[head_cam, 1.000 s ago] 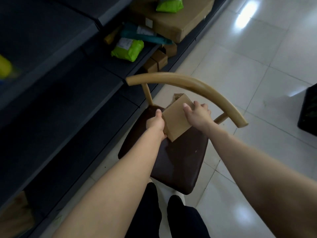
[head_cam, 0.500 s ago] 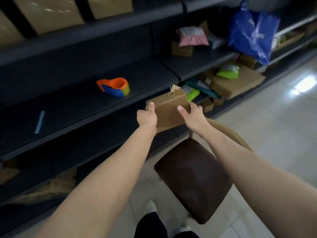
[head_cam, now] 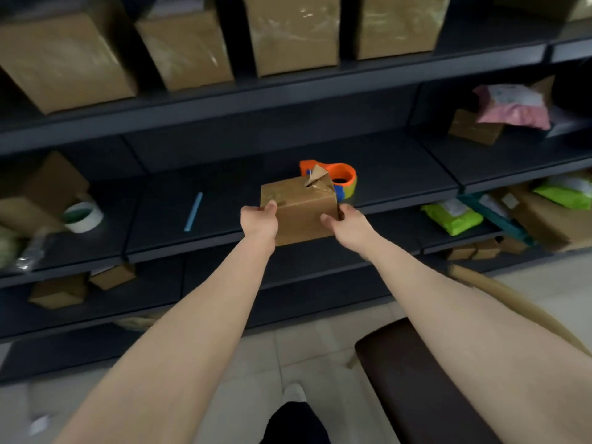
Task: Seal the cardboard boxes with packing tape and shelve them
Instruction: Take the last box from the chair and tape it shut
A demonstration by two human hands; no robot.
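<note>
Box point(head_cam: 299, 214) was held mid-frame, left hand point(head_cam: 259, 221) and right hand point(head_cam: 346, 224) each gripping one end, long axis crosswise, poised over the front edge of the shelf point(head_cam: 166, 229), dispenser point(head_cam: 345, 175) just behind it.

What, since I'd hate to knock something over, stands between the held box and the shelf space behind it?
The orange tape dispenser stands on the shelf right behind the box, which the left hand and right hand grip at the front edge. Left of it, toward the blue strip, nothing visible blocks the way.

Tape dispenser point(head_cam: 346, 173) half behind box point(head_cam: 299, 216)
</note>
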